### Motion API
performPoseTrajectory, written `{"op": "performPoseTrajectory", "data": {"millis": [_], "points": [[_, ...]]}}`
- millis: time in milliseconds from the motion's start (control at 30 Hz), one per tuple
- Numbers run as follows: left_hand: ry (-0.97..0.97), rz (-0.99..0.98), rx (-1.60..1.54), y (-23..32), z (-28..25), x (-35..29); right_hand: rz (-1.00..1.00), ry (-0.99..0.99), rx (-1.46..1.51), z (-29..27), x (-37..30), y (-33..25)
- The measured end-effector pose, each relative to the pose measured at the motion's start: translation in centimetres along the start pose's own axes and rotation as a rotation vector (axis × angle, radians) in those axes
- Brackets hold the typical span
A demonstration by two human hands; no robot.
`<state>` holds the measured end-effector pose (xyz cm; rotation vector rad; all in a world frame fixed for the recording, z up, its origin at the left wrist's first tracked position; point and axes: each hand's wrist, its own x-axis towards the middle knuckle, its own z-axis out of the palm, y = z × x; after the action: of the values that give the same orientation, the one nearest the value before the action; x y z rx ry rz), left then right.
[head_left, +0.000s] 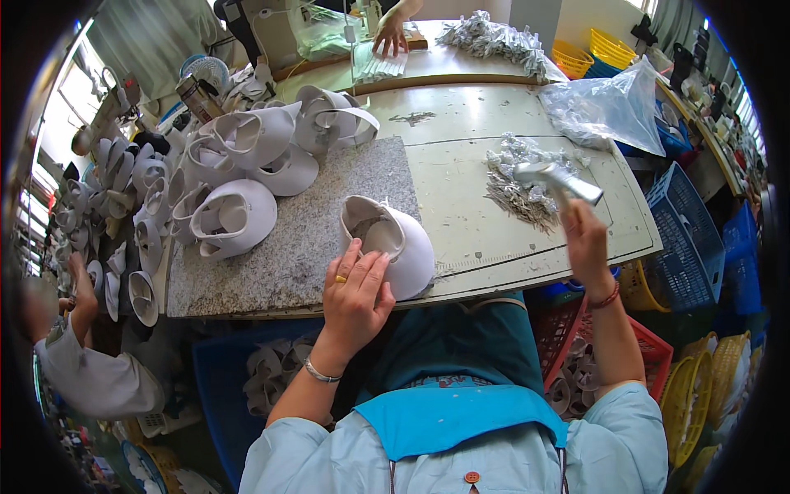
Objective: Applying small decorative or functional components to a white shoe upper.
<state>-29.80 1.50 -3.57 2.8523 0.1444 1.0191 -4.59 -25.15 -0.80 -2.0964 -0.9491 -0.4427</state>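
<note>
A white shoe upper [411, 259] rests at the front right corner of a speckled grey stone slab [337, 222]. My left hand [355, 288] grips it at the opening, fingers laid over the edge and partly inside. My right hand [586, 247] is closed round the handle of a metal-headed hammer [559, 177], which is raised over the right part of the table, apart from the upper. Behind the hammer lies a heap of small silvery and brownish pieces [522, 177]. More white uppers [239, 214] are piled on the slab's left side.
Across the table, a co-worker's hand [393, 31] touches white strips. Another person [99, 375] is at the left, near more uppers. A clear plastic bag [605, 99] lies back right. Below stand a blue bin [214, 395], a red basket [650, 346] and a blue crate [687, 239].
</note>
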Motion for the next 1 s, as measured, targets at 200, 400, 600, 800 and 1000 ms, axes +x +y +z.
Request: {"op": "performPoseTrajectory", "data": {"millis": [200, 400, 600, 800, 1000], "points": [[-0.008, 0.016, -0.011, -0.5, 1.0, -0.1, 0.322, 0.089, -0.235, -5.8, -1.2, 13.0], [0.041, 0.046, 0.065, -0.6, 2.0, -0.3, 0.413, 0.037, -0.326, -7.8, -1.7, 16.4], [0.068, 0.058, 0.149, -0.6, 2.2, -0.6, 0.384, 0.026, -0.322, -6.3, 1.5, 15.3], [0.065, 0.052, 0.14, -0.5, 2.4, -0.5, 0.239, -0.03, -0.292, -2.5, 7.2, 13.9], [0.057, 0.045, 0.152, -0.5, 2.2, -0.4, 0.16, -0.169, -0.391, 2.6, 14.5, 12.3]]}}
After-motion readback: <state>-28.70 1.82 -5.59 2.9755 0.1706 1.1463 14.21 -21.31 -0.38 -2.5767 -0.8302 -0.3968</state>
